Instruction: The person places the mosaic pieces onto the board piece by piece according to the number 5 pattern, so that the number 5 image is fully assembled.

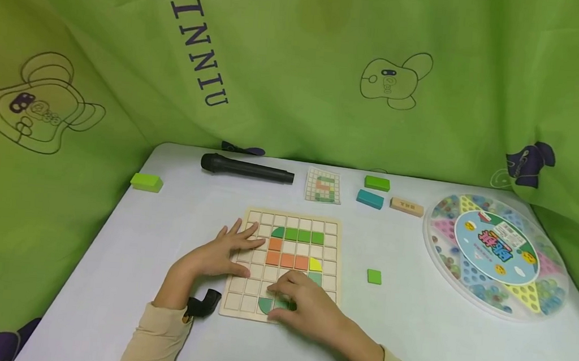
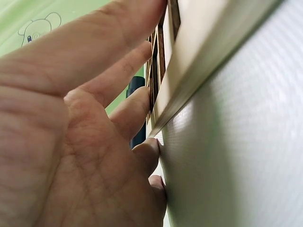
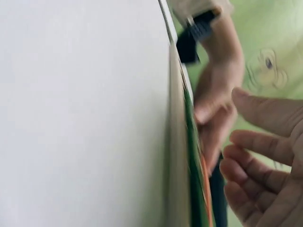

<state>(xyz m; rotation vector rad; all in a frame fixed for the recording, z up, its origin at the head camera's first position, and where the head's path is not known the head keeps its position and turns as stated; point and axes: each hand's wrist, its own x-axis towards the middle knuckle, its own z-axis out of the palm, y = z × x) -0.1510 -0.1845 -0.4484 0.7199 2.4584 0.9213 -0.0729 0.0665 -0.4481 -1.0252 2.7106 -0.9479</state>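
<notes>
A wooden grid board [image 1: 238,314] lies flat on the white table, with green, orange and yellow tiles set in some of its cells. My left hand [image 1: 217,252] rests on the board's left side, fingers spread. In the left wrist view its fingertips touch the board's frame [image 2: 189,71]. Over the lower middle of the board hovers my right hand [image 1: 310,307], fingers loosely bent. The right wrist view shows a gap between its thumb and fingers [image 3: 255,142], with nothing held. A dark green quarter-round tile [image 1: 265,305] lies just left of that hand; tiles beneath it are partly hidden.
A loose green square tile [image 1: 374,277] lies right of the board. Behind it are a pattern card [image 1: 323,186], a black microphone [image 1: 247,168], a teal block [image 1: 370,199], a wooden block [image 1: 407,207] and green blocks [image 1: 377,183]. A round marble game box [image 1: 430,237] stands at right.
</notes>
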